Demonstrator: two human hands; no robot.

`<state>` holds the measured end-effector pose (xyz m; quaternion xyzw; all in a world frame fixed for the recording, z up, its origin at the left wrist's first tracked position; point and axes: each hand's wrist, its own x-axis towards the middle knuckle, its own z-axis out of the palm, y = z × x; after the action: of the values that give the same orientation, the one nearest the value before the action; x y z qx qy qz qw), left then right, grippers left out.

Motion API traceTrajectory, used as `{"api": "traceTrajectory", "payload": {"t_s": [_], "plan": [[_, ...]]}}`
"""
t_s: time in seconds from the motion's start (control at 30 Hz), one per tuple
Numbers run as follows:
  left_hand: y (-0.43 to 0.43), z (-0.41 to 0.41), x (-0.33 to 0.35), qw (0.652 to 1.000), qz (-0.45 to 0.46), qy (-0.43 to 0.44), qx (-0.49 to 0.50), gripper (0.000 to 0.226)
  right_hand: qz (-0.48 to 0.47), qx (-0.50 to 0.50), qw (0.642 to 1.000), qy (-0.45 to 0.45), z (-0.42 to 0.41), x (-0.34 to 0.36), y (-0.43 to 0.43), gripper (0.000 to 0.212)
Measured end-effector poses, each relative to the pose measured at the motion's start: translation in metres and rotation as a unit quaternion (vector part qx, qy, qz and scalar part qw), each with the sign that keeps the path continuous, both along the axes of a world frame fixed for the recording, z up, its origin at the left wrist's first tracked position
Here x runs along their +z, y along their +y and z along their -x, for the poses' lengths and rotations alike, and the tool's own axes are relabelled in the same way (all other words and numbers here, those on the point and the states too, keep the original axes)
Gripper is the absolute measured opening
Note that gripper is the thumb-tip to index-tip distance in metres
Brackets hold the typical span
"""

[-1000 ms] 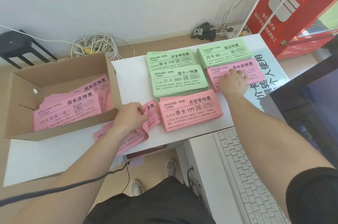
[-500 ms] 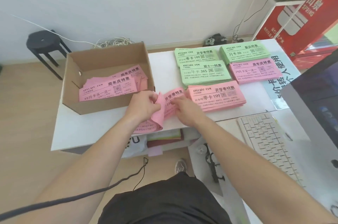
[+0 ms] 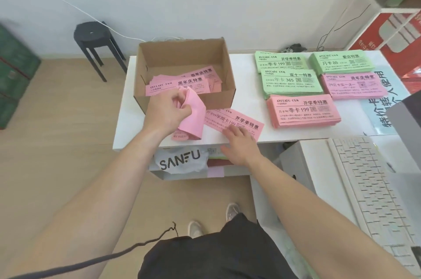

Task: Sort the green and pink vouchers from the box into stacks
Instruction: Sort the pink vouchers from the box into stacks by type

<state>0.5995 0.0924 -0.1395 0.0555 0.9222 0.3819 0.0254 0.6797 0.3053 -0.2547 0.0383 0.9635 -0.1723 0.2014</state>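
Left hand (image 3: 167, 112) at centre frame, fingers and thumb curled round a bent bundle of pink vouchers (image 3: 192, 119), gripping it just in front of the cardboard box (image 3: 218, 100); the bundle's lower end hangs down at the front edge of the white table (image 3: 245, 78), contact unclear. Right hand (image 3: 239, 144) at lower centre, palm down, fingers straight and a bit spread, fingertips resting on the near edge of a single pink voucher (image 3: 237, 120). That voucher lies flat and skewed on the table, just right of the bundle. The box sits open on the table's left part, upper centre of frame, with loose pink vouchers (image 3: 182, 83) in a messy layer on its floor. Right of the box are five sorted piles: green stack (image 3: 281, 62) at the back, second green stack (image 3: 341, 62) beside it toward the right, third green stack (image 3: 292, 82) in front of the first, pink stack (image 3: 354, 84) in front of the second, and front pink stack (image 3: 304, 111) nearest the table edge. Blue printed sheet (image 3: 385, 107) on the table's right end, partly under the pink stack. White keyboard (image 3: 373, 187) at lower right on a lower surface. Black stool (image 3: 95, 34) at upper left by the wall. White SANFU bag (image 3: 180, 161) on the shelf under the table.
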Motion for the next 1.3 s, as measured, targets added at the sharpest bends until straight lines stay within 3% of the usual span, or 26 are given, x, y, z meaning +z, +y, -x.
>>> {"api": "traceTrajectory", "payload": {"t_s": [0.4,0.57,0.97,1.1,1.3], "plan": [[-0.006,-0.002,0.035,0.996,0.081,0.027,0.020,0.009,0.012,0.125,0.992,0.002,-0.013,-0.004,0.005,0.062],[0.014,-0.007,0.033,0.995,0.094,0.029,0.022,0.006,-0.053,0.110,0.992,0.025,-0.008,-0.013,0.034,0.076],[0.074,-0.014,-0.004,0.992,0.120,-0.030,-0.031,0.003,-0.014,0.233,0.972,0.014,-0.005,-0.012,0.074,0.064],[0.081,-0.013,-0.032,0.995,0.062,-0.078,-0.013,0.006,0.018,0.210,0.977,0.015,0.016,-0.008,0.066,0.063],[0.082,-0.012,-0.073,0.987,-0.071,-0.137,0.046,0.012,0.045,0.037,0.994,0.095,-0.003,-0.017,0.076,0.046]]}}
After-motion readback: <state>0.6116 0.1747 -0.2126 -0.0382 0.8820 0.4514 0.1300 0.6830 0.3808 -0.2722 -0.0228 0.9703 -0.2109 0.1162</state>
